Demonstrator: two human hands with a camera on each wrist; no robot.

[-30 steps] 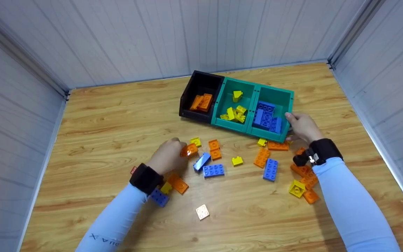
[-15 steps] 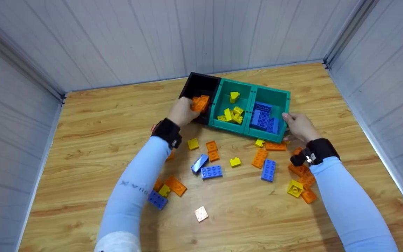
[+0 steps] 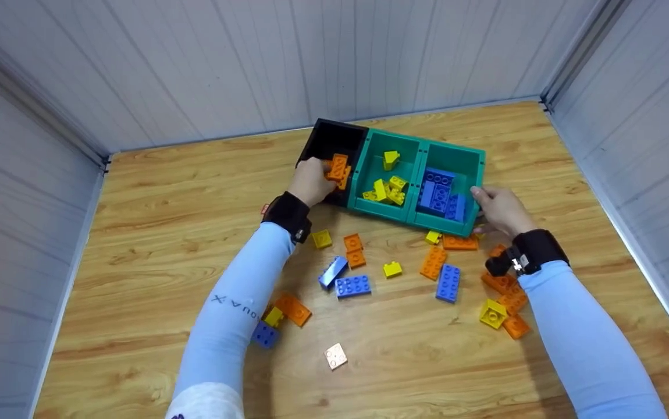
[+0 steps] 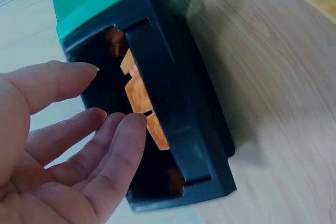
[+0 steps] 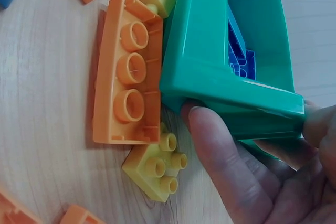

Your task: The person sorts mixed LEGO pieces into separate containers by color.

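My left hand is over the front of the black bin, thumb and fingers apart with nothing between them. Orange bricks lie inside that bin, right by the fingertips; the left wrist view shows several orange bricks past the fingers. With the right hand I grip the right end of the green bin, thumb on its rim and fingers beneath it in the right wrist view. Blue bricks fill part of that bin. Yellow bricks lie in the middle green bin.
Loose bricks are scattered in front of the bins: a blue brick, a yellow brick and an orange brick among them. An orange brick lies against the green bin's front. Pale panel walls enclose the wooden table.
My left hand has carried an orange brick from the table up to the black bin and let it go there. My right hand has kept its grip on the green bin.
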